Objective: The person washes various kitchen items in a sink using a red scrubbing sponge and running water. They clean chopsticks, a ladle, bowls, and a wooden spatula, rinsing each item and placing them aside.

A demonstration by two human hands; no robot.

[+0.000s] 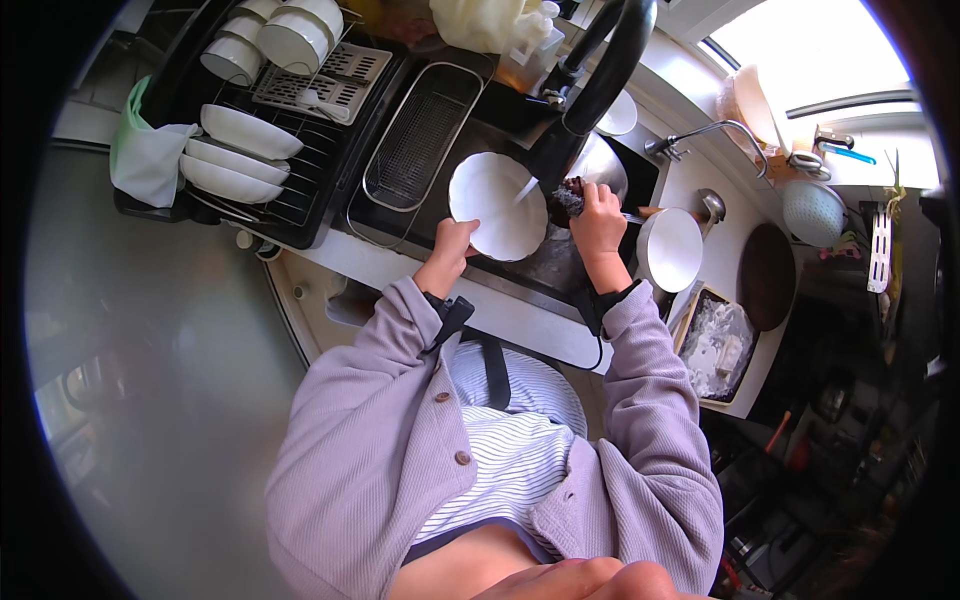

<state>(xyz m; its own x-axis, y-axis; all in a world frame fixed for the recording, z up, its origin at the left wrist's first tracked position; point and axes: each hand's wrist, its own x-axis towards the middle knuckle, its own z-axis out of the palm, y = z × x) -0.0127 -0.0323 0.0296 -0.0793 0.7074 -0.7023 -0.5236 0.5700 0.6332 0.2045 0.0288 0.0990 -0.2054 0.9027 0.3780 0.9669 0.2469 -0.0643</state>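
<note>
My left hand point(452, 247) grips the near-left rim of a white dish with a wavy edge point(495, 206), tilted over the dark sink point(540, 274). Water from the black faucet point(581, 112) runs into the dish. Just right of the dish, my right hand point(600, 217) is closed on a dark scrubbing pad point(568, 196). Behind that hand stands a metal pot point(607, 165), partly hidden by the faucet and the hand. A white bowl point(670, 250) sits to the right of my right hand, at the sink's edge.
Left of the sink is a black dish rack point(315, 217) with white bowls point(300, 37) and plates point(232, 169). A wire basket point(424, 135) spans the sink's left part. On the right counter lie a flour-dusted tray point(716, 349), a ladle point(712, 204) and a dark round board point(766, 277).
</note>
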